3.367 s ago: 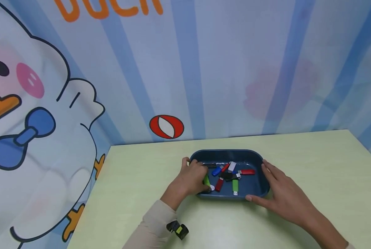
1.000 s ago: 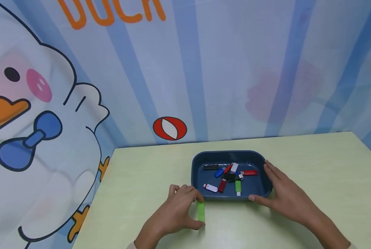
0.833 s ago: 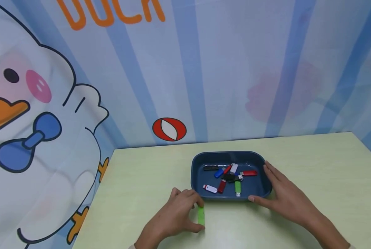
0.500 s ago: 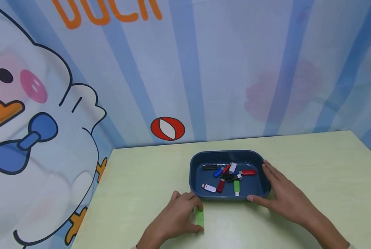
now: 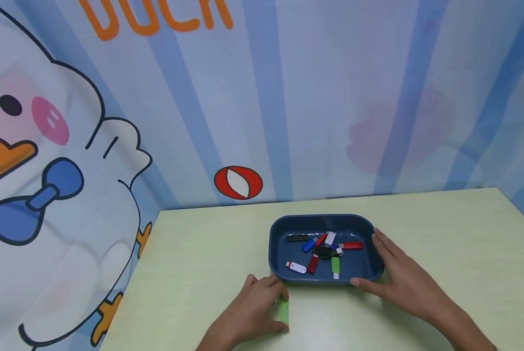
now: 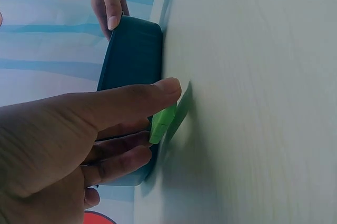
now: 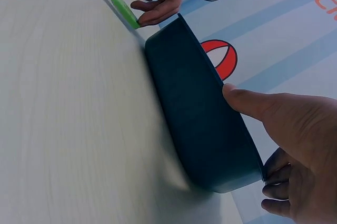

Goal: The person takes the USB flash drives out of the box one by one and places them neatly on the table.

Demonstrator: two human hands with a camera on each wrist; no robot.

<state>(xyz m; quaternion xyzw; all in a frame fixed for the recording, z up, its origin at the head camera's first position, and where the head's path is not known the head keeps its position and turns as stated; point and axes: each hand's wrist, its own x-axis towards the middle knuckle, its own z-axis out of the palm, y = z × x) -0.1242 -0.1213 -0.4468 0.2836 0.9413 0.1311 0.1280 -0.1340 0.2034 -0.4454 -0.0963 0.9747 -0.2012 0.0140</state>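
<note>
A lime-green USB stick [image 5: 284, 311] is pinched between the thumb and fingers of my left hand [image 5: 253, 309], low over the table in front of the tray's near left corner. In the left wrist view the stick [image 6: 163, 123] shows under the thumb, its shadow close beside it on the table. My right hand [image 5: 409, 278] rests at the right end of the dark blue tray [image 5: 358, 278], thumb on the near rim and straight fingers along the right side. Inside lie several USB sticks, among them a white one [image 5: 297, 267], a green one [image 5: 335, 265] and a red one [image 5: 352, 245].
The tray stands on a pale yellow-green table [image 5: 209, 253]. Behind it hangs a blue striped backdrop [image 5: 323, 97] with a cartoon duck at the left. A black stick [image 5: 297, 238] and a blue stick [image 5: 308, 245] also lie in the tray.
My left hand was inside the tray's left end; it has brought the green USB stick out over the near rim and a little further toward me. The right hand stays at the tray.
</note>
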